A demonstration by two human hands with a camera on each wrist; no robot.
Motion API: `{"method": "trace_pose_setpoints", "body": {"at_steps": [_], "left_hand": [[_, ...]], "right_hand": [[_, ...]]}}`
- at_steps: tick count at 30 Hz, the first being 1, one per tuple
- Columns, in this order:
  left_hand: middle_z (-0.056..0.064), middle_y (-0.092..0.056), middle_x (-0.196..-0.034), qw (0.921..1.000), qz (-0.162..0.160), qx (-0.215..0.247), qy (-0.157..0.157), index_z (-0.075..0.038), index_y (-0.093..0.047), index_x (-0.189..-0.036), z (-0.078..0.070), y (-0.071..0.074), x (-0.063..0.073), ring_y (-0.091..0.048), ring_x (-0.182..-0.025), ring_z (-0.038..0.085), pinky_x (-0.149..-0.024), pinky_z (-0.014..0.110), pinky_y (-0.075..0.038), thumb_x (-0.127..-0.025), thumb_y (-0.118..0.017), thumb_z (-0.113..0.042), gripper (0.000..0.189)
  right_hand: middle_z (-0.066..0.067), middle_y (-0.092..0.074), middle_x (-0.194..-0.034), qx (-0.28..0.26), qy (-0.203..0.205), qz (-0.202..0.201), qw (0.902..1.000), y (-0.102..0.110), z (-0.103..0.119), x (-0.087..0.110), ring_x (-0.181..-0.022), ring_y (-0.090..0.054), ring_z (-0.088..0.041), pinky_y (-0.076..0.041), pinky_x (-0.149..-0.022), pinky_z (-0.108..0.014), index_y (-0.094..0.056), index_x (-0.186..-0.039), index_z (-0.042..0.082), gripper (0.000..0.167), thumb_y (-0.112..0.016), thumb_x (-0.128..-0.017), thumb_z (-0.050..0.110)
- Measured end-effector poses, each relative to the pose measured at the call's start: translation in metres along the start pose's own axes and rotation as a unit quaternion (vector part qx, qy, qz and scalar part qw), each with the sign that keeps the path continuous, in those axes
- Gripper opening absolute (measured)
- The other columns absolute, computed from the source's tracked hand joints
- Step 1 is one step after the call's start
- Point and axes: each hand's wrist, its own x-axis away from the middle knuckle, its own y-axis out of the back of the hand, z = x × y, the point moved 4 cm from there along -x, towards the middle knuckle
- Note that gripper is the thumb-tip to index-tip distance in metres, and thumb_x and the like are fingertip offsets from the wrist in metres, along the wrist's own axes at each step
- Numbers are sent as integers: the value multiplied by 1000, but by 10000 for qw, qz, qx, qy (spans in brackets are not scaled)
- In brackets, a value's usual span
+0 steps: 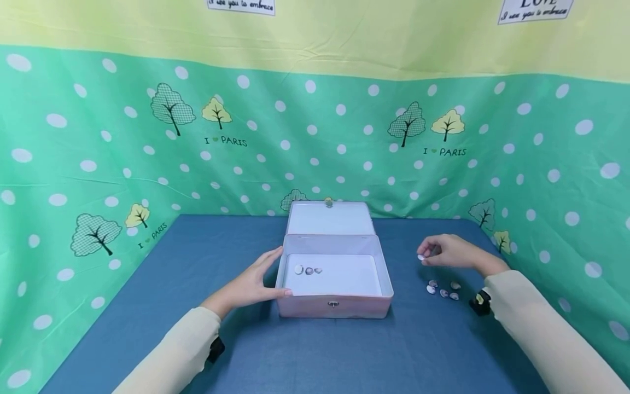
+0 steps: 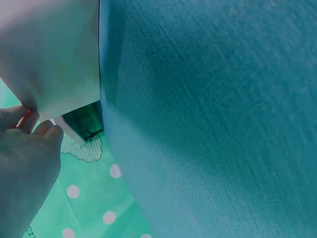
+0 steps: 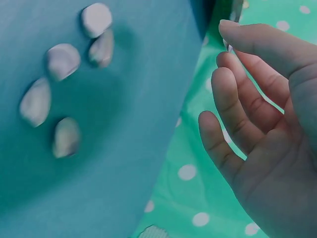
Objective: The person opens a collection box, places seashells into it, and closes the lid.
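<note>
Pinching a shell (image 1: 420, 257) between thumb and fingertips, the right hand (image 1: 445, 250) hung over the table (image 1: 334, 355), to the right of the box (image 1: 334, 307) and apart from it; in the right wrist view only a sliver of the shell showed at the fingertips, and the other fingers were loosely bent and spread. Nearer the person than that hand lay five loose shells (image 1: 444, 294), in a small cluster, some touching or nearly so. Inside the box, towards the left of its pale floor, three shells sat in a short row (image 1: 309, 271), running from left to right. The left hand (image 1: 251, 282) grasped nothing: with fingers spread, it rested against the left side of the box, its thumb on the rim near the front left corner. The lid (image 1: 330, 219) stood tilted back at the rear, its pale inner face showing, while a metal clasp (image 1: 333, 303) sat at the middle of the pinkish front wall. Both arms wore pale sleeves (image 1: 546, 323). Behind the blue tabletop hung a backdrop (image 1: 275, 109), green with white dots and printed trees, yellow along the top.
</note>
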Motion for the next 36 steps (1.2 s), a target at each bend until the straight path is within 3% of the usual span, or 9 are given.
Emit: {"method": "trace_pose_setpoints", "body": {"at_steps": [14,22,36], "left_hand": [[1,-15,-165,10000,-20,-19,-25,-26,-16,-163,1,0,0,-18,-149,34,-108,66,-27,-79,-79,-59,110],[4,-15,-165,10000,-26,-58,-50,-26,-17,-163,0,1,0,-19,-149,35,-108,66,-28,-79,-79,-59,110],[8,-14,-166,10000,27,-71,-63,-22,-16,-163,-2,1,0,-18,-149,36,-107,68,-28,-80,-79,-57,109]], "right_hand": [[2,-66,-92,-13,514,147,9986,3,55,-41,-86,-62,-20,-54,-73,-33,-71,-100,15,11,-75,-92,20],[2,-66,-93,14,662,264,9975,-1,87,-62,-86,-61,-19,-54,-74,-32,-71,-105,9,15,-75,-91,14],[3,-65,-91,94,995,658,9928,-17,135,-92,-86,-61,-21,-53,-74,-32,-71,-102,16,11,-74,-92,16]]}}
